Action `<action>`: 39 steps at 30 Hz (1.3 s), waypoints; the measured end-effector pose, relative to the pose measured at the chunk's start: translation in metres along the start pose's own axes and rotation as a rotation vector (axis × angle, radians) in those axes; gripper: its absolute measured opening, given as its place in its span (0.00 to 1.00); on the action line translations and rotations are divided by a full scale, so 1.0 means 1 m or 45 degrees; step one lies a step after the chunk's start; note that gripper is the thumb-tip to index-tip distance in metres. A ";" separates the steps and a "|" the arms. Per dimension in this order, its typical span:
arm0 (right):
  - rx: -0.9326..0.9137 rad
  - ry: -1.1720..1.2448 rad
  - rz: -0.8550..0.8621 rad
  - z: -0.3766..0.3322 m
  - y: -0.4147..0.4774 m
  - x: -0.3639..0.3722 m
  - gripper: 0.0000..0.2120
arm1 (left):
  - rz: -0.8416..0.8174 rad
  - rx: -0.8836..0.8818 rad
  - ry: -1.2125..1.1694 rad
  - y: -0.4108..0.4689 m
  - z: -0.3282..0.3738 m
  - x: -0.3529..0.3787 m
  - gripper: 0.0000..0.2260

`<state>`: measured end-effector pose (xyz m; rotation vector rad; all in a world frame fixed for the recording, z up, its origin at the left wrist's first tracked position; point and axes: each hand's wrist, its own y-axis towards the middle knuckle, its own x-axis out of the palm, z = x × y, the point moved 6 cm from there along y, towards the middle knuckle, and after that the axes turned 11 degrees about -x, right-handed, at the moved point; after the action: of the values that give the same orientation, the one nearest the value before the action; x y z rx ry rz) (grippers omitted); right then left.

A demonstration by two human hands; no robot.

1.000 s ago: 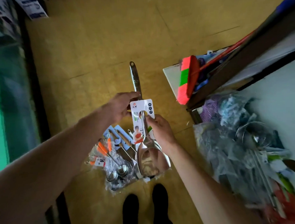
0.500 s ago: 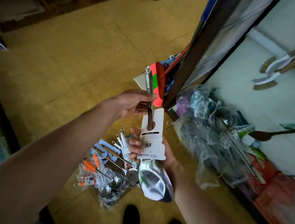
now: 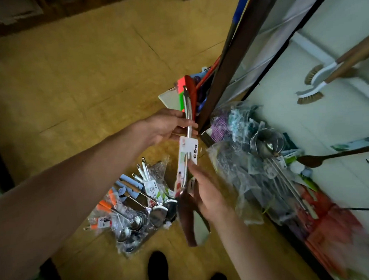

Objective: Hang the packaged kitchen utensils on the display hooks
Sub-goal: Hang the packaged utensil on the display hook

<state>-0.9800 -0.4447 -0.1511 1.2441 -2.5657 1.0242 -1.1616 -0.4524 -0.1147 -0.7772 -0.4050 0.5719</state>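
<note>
Both hands clamped on spatula (image 3: 187,110): left hand (image 3: 168,128) round handle, right hand (image 3: 207,194) pinching card sleeve (image 3: 188,150) lower down — two-point hold likely keeps hanging end up, free for hook. Bagged utensils (image 3: 136,209) on floor (image 3: 71,81) left of spatula; white display board (image 3: 337,122) right of spatula.

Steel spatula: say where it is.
Centre of head view: steel spatula gripped by left hand at the handle, right hand at its card, right of the utensil pile.
</note>
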 end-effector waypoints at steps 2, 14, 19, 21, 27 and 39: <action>-0.116 -0.138 0.077 -0.013 -0.004 -0.011 0.11 | -0.005 0.020 -0.055 0.001 -0.001 0.010 0.10; -0.446 -0.330 0.334 -0.053 -0.051 -0.147 0.09 | -0.194 0.041 -0.083 0.020 -0.004 0.187 0.09; -0.482 -0.303 0.504 -0.064 -0.104 -0.252 0.10 | -0.186 -0.025 0.082 0.030 -0.025 0.313 0.07; -0.511 -0.258 0.532 -0.071 -0.130 -0.295 0.07 | -0.222 -0.035 0.154 0.029 -0.034 0.369 0.07; -0.598 -0.172 0.701 -0.088 -0.213 -0.427 0.08 | -0.409 -0.039 0.303 0.017 -0.062 0.542 0.11; -0.676 -0.085 0.924 -0.103 -0.368 -0.612 0.05 | -0.701 -0.006 0.595 -0.049 -0.122 0.800 0.06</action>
<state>-0.3272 -0.1401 -0.1064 0.2155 -3.1012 0.2914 -0.4590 -0.0527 -0.0516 -0.7374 -0.1708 -0.1292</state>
